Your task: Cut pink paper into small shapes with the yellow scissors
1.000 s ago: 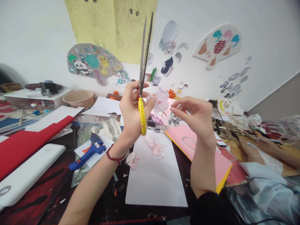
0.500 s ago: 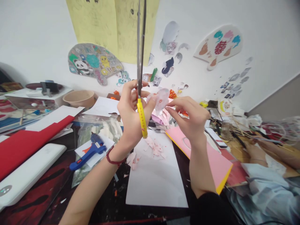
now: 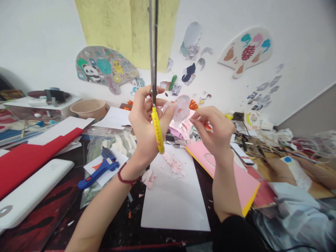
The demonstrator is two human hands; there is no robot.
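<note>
My left hand [image 3: 147, 122] pinches a thin, pale pink piece of paper [image 3: 181, 109] with small red flower prints between thumb and fingers. A pair of scissors [image 3: 154, 63] with a yellow handle is also held in that hand, its metal blades pointing straight up. To the right of the piece, my right hand [image 3: 214, 127] has thumb and forefinger pinched together close to its edge; anything between those fingertips is too small to make out. Below both hands, pink paper scraps [image 3: 174, 164] lie on a white sheet [image 3: 175, 206].
Left of my arm are a blue glue gun [image 3: 105, 169], a white oblong device [image 3: 34, 196] and a red sheet [image 3: 34, 161]. A beige bowl [image 3: 88, 109] stands behind. Pink card [image 3: 241, 185] and a phone [image 3: 241, 154] lie right, near another person's arm [image 3: 280, 171].
My right fingertips have drawn slightly right, away from the pink piece. The scissor blades have shifted a little left with my left hand. The other person's hands have moved.
</note>
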